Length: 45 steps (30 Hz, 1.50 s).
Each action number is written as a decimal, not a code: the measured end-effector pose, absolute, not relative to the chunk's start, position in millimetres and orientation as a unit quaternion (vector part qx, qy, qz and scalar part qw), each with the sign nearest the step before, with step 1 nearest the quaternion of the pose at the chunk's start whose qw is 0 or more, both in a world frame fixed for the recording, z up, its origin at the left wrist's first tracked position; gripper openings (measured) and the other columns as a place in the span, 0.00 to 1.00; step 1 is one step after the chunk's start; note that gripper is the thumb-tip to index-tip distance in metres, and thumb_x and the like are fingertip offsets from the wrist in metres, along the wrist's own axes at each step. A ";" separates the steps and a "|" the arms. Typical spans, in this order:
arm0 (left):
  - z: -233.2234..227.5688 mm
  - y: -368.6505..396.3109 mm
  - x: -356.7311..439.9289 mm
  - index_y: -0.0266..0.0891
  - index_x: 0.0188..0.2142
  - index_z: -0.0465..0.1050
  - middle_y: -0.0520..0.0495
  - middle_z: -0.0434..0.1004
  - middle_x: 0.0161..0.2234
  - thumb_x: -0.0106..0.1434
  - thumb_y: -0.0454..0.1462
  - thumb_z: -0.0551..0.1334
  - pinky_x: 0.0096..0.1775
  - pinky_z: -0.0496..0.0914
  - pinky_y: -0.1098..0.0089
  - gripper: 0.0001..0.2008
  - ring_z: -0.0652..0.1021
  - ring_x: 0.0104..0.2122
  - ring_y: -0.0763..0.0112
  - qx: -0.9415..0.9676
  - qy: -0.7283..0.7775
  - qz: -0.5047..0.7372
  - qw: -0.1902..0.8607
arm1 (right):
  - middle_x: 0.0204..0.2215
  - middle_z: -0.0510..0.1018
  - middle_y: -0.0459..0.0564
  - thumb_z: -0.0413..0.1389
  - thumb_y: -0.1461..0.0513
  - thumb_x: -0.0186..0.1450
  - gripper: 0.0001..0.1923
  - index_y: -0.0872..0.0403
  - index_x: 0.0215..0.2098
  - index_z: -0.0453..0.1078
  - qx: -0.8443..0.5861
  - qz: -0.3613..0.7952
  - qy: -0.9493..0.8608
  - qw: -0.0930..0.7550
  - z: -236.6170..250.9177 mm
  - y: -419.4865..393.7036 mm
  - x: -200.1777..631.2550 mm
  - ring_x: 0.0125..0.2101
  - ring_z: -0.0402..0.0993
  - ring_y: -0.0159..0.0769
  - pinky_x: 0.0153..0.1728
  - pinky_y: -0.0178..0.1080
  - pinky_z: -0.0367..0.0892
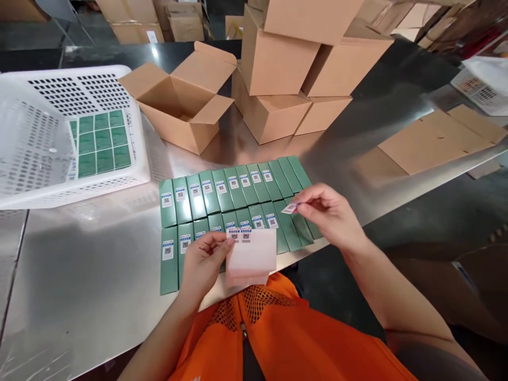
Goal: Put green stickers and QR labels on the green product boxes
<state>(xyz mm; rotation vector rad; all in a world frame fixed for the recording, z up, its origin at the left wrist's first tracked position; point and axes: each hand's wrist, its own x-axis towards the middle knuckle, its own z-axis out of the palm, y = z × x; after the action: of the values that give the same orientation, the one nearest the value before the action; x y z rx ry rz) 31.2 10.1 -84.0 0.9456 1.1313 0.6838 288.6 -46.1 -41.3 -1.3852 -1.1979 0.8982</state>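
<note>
Green boxes (222,196) w/ white-blue QR labels, white perforated basket (24,159), orange mesh vest (278,338)

Shiny steel worktable (79,275) reflecting overhead light, white perforated basket (24,153) at left, open cardboard box (178,106) beside stacked closed cartons (278,63), flattened cardboard (432,140) at right, more cartons (135,21) on the dark floor beyond

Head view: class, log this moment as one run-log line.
left hand: holds sticker sheet | right hand: pinches one sticker | below: green boxes in rows on metal table
</note>
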 end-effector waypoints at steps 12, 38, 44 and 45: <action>-84.5 8.1 29.6 0.37 0.27 0.80 0.47 0.81 0.24 0.45 0.48 0.75 0.28 0.69 0.76 0.17 0.75 0.24 0.74 0.437 0.508 0.295 0.681 | 0.24 0.76 0.39 0.65 0.59 0.54 0.30 0.47 0.43 0.48 -0.694 0.504 -0.418 0.298 -68.2 -34.3 318.9 0.25 0.73 0.35 0.29 0.39 0.68; -85.0 8.5 32.6 0.36 0.27 0.80 0.47 0.80 0.24 0.43 0.49 0.75 0.28 0.68 0.73 0.19 0.74 0.23 0.72 0.442 0.516 0.290 0.673 | 0.22 0.71 0.39 0.66 0.64 0.59 0.13 0.50 0.35 0.65 -0.695 0.362 -0.425 0.453 -36.6 39.8 337.9 0.25 0.68 0.29 0.32 0.35 0.68; -83.1 7.9 31.1 0.36 0.28 0.80 0.45 0.81 0.26 0.47 0.50 0.73 0.29 0.68 0.72 0.19 0.75 0.24 0.69 0.464 0.512 0.285 0.665 | 0.18 0.69 0.35 0.66 0.71 0.51 0.30 0.49 0.46 0.57 -0.744 0.412 -0.383 0.360 -53.0 69.2 355.2 0.20 0.68 0.31 0.25 0.34 0.67; -83.2 8.0 31.1 0.36 0.28 0.80 0.45 0.81 0.26 0.47 0.49 0.73 0.29 0.68 0.71 0.18 0.75 0.24 0.69 0.467 0.512 0.285 0.662 | 0.18 0.69 0.35 0.66 0.71 0.51 0.31 0.49 0.46 0.56 -0.750 0.410 -0.382 0.351 -55.5 69.8 353.1 0.20 0.68 0.31 0.25 0.34 0.68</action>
<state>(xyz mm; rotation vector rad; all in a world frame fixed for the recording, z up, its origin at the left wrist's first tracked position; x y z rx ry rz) 31.1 8.0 -83.2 1.0565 1.1588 0.6451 353.1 69.8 -55.5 -1.9415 -0.9895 1.0609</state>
